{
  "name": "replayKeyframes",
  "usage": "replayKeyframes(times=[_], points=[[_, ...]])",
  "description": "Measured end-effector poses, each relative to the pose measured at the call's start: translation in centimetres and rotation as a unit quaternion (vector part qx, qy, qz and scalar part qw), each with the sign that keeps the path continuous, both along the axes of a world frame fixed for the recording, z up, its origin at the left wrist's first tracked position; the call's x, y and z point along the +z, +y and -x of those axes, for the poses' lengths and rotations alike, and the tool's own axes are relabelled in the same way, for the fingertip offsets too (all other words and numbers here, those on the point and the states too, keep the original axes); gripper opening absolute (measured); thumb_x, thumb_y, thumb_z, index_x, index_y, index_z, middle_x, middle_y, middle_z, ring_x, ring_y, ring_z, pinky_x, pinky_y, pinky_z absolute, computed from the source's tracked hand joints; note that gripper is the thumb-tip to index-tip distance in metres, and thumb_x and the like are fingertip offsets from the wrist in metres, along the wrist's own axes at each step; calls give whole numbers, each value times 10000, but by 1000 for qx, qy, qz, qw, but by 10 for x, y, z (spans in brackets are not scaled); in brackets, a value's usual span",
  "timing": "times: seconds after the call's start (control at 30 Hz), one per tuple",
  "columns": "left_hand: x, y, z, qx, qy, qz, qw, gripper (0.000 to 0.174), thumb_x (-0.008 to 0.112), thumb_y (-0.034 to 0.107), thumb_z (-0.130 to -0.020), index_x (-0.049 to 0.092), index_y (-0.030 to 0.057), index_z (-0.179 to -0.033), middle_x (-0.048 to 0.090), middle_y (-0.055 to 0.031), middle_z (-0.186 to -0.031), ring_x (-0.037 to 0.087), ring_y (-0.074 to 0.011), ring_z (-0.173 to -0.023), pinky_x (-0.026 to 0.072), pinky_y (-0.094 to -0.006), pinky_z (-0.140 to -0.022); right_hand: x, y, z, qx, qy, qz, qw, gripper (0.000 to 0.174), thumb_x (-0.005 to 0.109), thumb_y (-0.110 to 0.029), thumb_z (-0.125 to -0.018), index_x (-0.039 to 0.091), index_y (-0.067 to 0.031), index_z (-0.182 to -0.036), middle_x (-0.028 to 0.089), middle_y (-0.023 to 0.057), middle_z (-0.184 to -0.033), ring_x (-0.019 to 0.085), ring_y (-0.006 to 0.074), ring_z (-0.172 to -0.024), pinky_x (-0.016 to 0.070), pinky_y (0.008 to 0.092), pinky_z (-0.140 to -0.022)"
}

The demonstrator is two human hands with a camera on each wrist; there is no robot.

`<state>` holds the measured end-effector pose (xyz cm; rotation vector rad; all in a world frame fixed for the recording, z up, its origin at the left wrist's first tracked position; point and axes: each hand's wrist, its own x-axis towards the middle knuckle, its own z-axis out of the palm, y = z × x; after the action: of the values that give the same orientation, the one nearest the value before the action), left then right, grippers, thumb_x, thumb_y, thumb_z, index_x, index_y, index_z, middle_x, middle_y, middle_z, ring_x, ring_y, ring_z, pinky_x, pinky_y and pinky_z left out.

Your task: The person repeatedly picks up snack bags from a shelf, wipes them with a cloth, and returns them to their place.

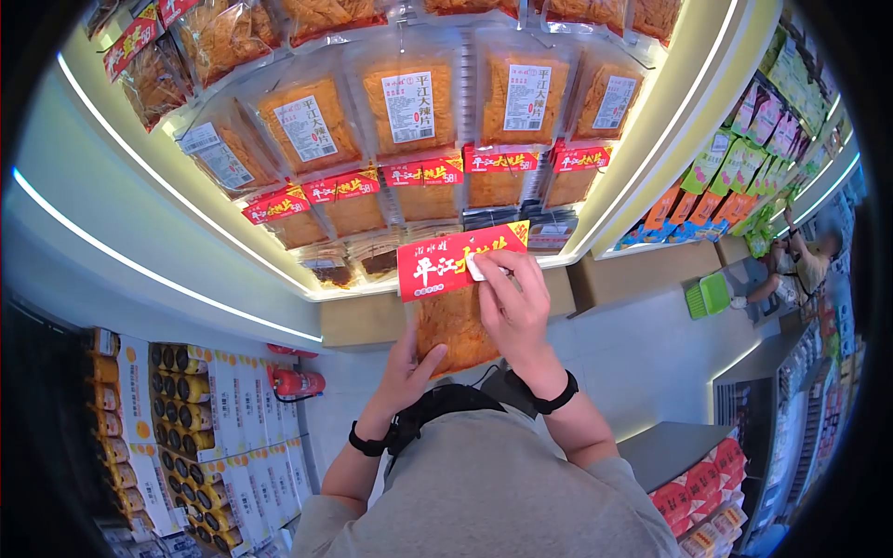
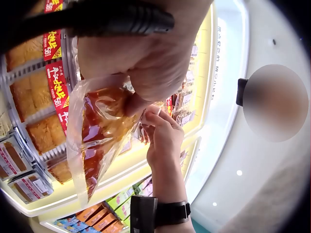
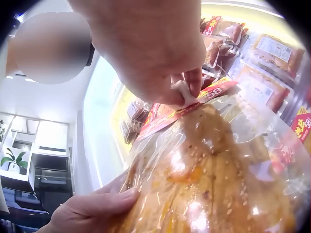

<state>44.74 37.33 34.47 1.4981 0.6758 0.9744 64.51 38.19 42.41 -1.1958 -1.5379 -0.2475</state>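
A clear bag of flat orange-brown spicy snack slices [image 1: 453, 327] hangs in front of the person, under a red header card [image 1: 430, 262] with white and yellow lettering. My left hand [image 1: 406, 374] grips the bag low on its left side, thumb on the front. Above it, my right hand [image 1: 519, 307] pinches a white wipe [image 3: 183, 93] between thumb and fingers and presses it on the header card. Sesame seeds and oily shine show through the plastic in the right wrist view.
Lit shelves ahead hold rows of similar snack bags [image 1: 409, 102] with red price cards [image 1: 423, 173]. Colourful packets [image 1: 735, 167] fill the right shelves. A red fire extinguisher [image 1: 298, 382] and stacked cartons [image 1: 237, 400] stand at left. Another person crouches far right by a green basket [image 1: 709, 295].
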Motion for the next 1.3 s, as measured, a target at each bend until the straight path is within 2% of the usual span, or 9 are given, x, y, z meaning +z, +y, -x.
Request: replayKeyframes(times=[0.23, 0.37, 0.47, 0.53, 0.7, 0.93, 1.07, 1.13, 1.3], points=[[3, 1, 4, -24, -6, 25, 999, 644, 591, 21, -1017, 270, -30, -1572, 496, -156, -1486, 503, -193, -1347, 419, -348, -1116, 5, -6, 45, 134, -16, 13, 991, 381, 712, 120, -740, 735, -20, -1094, 671, 108, -1100, 659, 299, -949, 554, 375, -773], [1, 3, 5, -1, 13, -20, 1000, 619, 605, 16, -1010, 306, -31, -1550, 511, -150, -1465, 526, -194, -1321, 423, -351, -1112, 1, 2, 32, 131, 47, 30, 990, 381, 712, 119, -751, 746, -34, -1099, 675, 107, -1085, 662, 288, -957, 555, 365, -768], [7, 2, 4, 21, 4, -13, 1000, 601, 616, 19, -1006, 330, -35, -1532, 521, -146, -1453, 535, -194, -1308, 428, -354, -1106, -3, 5, -8, 19, -6, -20, 1000, 356, 710, 115, -781, 751, -30, -1103, 680, 109, -1062, 667, 275, -946, 553, 342, -782], [4, 4, 8, 20, 17, -19, 999, 596, 618, 17, -1005, 336, -35, -1527, 525, -144, -1449, 536, -193, -1306, 428, -355, -1105, -11, 7, -26, -63, 44, -6, 997, 343, 672, 120, -790, 716, 2, -1108, 679, 130, -1041, 654, 308, -911, 543, 380, -773], [1, 3, 5, 7, 20, -15, 1000, 580, 620, 22, -1005, 351, -36, -1515, 533, -140, -1439, 539, -187, -1300, 430, -352, -1105, -15, 1, -12, -75, 84, 3, 994, 373, 673, 133, -764, 724, -5, -1107, 669, 123, -1034, 652, 302, -906, 544, 387, -765], [-6, 7, 1, -11, -18, 18, 1000, 553, 615, 24, -1010, 369, -31, -1502, 538, -132, -1425, 542, -180, -1293, 451, -349, -1090, -2, -6, 48, 113, 10, 3, 993, 384, 713, 83, -749, 733, -40, -1112, 665, 114, -1094, 659, 296, -938, 557, 376, -806], [-1, 2, 0, 0, -16, 6, 1000, 547, 616, 32, -1012, 373, -32, -1498, 547, -136, -1417, 545, -183, -1293, 454, -352, -1084, -5, -1, 25, 103, 42, 7, 994, 375, 715, 96, -749, 740, -34, -1100, 669, 117, -1075, 660, 295, -938, 554, 368, -801], [-3, 1, 1, 13, -19, 3, 1000, 546, 617, 35, -1012, 374, -33, -1497, 549, -137, -1416, 544, -186, -1295, 450, -353, -1087, -12, 1, 5, 13, 34, -1, 999, 364, 690, 116, -780, 732, -14, -1117, 672, 129, -1048, 659, 307, -920, 549, 362, -757], [2, 2, 4, 35, -1, 5, 999, 550, 619, 29, -1010, 372, -34, -1497, 546, -138, -1418, 534, -187, -1303, 437, -353, -1099, -29, -6, -4, -35, 60, 8, 998, 356, 693, 130, -768, 729, -10, -1093, 670, 129, -1038, 655, 316, -899, 545, 371, -741]])
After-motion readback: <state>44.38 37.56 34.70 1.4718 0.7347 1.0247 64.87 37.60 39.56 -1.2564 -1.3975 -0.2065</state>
